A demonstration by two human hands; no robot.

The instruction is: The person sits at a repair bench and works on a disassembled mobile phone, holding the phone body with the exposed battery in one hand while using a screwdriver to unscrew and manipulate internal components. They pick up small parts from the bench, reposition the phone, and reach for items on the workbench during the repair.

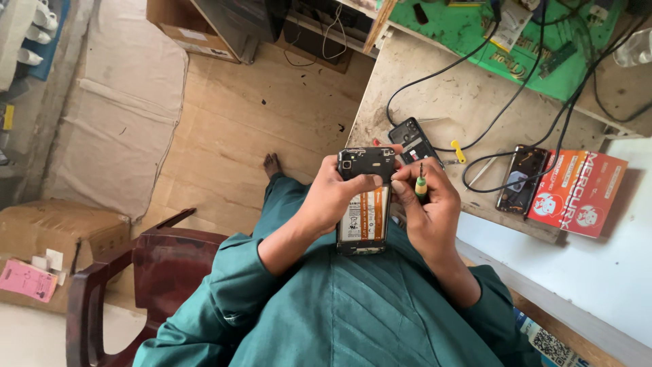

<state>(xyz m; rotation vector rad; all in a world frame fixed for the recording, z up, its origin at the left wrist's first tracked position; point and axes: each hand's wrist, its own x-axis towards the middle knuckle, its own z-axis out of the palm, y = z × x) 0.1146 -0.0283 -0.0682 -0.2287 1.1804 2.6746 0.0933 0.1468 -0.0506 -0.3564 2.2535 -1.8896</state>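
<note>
An opened smartphone [365, 204] with its back cover off shows a white and orange battery. My left hand [333, 197] grips it from the left, thumb across the upper black frame. My right hand [426, 204] holds a small green-handled screwdriver [421, 183] upright, its tip near the phone's top right corner. Both hands are over my lap, above my green garment.
A worn wooden workbench [441, 95] at right carries a black phone back cover [414, 141], another dark phone [521, 178], a red box [577, 194], black cables, a yellow tool [459, 152] and a green mat [475, 34]. A dark red chair [122, 285] and cardboard boxes are at left.
</note>
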